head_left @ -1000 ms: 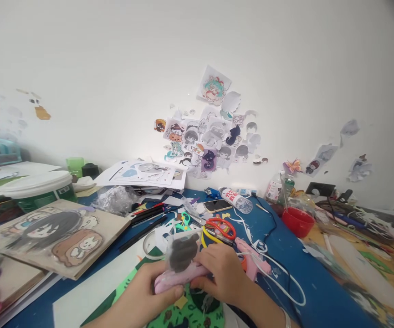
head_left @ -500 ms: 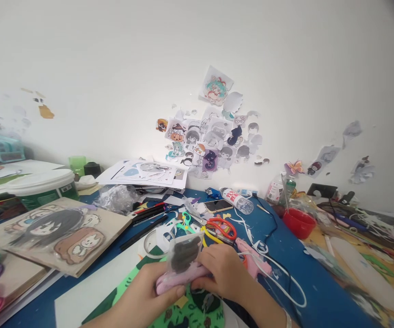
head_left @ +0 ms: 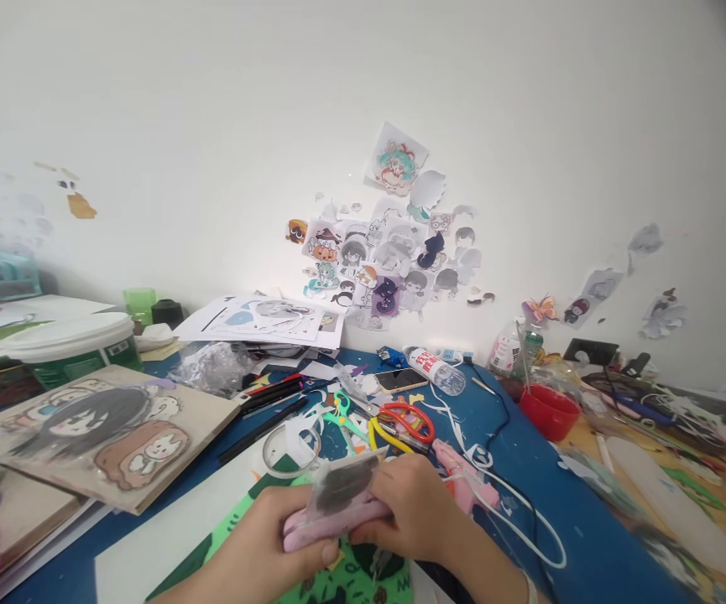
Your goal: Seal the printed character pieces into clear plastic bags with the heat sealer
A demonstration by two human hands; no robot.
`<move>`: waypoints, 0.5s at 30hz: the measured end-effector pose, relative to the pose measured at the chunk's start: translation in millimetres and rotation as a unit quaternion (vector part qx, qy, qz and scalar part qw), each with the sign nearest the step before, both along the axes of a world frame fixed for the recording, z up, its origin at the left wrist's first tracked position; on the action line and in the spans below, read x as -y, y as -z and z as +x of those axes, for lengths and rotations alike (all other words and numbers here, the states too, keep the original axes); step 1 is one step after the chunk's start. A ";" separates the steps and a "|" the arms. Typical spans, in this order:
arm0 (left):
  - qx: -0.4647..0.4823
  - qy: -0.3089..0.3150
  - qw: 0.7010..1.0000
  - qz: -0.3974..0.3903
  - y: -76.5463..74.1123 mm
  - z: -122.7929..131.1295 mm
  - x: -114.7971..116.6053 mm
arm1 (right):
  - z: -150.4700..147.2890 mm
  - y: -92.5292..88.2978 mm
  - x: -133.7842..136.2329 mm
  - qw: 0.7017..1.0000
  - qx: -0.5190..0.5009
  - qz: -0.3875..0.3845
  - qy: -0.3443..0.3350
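Note:
My left hand (head_left: 274, 524) is closed around the left end of a pink hand-held bag sealer (head_left: 331, 522), its thumb lying along the near side. A small clear plastic bag (head_left: 342, 486) with something dark grey in it sticks up from the sealer's jaws. The fingers of my right hand (head_left: 410, 503) close on the bag's right edge, and they also touch the sealer's right end. Both hands are over a green painted piece (head_left: 353, 579) with dark markings, partly hidden under them, on a white board (head_left: 129, 545).
Beyond the hands lie red-handled scissors (head_left: 410, 419), a tape roll (head_left: 290, 449), black markers (head_left: 265, 432), a phone (head_left: 400, 380) and a water bottle (head_left: 435, 371). A pink glue gun (head_left: 463, 474) with a white cord is right, near a red cup (head_left: 550, 413). Painted panels (head_left: 211, 411) lie left.
The bag and sealer have tilted slightly, the bag's top leaning to the right. Both hands keep their hold and have shifted only a little.

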State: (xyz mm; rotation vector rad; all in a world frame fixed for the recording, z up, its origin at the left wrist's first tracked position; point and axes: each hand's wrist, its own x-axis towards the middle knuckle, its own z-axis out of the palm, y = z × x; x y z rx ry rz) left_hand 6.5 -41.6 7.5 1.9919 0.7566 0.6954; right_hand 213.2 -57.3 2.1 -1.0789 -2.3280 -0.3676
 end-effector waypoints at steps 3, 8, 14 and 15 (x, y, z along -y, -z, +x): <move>0.001 0.013 1.000 -0.001 0.6 -1.4 -2.6 | -1.7 -2.3 2.2 1.000 -0.012 0.011 0.004; -0.043 0.032 0.997 0.055 5.0 -4.8 -5.4 | -1.6 0.8 0.8 1.000 -0.020 0.013 -0.005; -0.056 0.039 0.992 0.103 -1.5 -4.4 -0.1 | 0.7 6.3 -4.1 1.000 0.012 0.018 -0.012; -0.048 0.030 0.992 0.110 -2.4 -4.7 0.6 | 0.8 7.0 -4.6 1.000 0.018 0.022 -0.010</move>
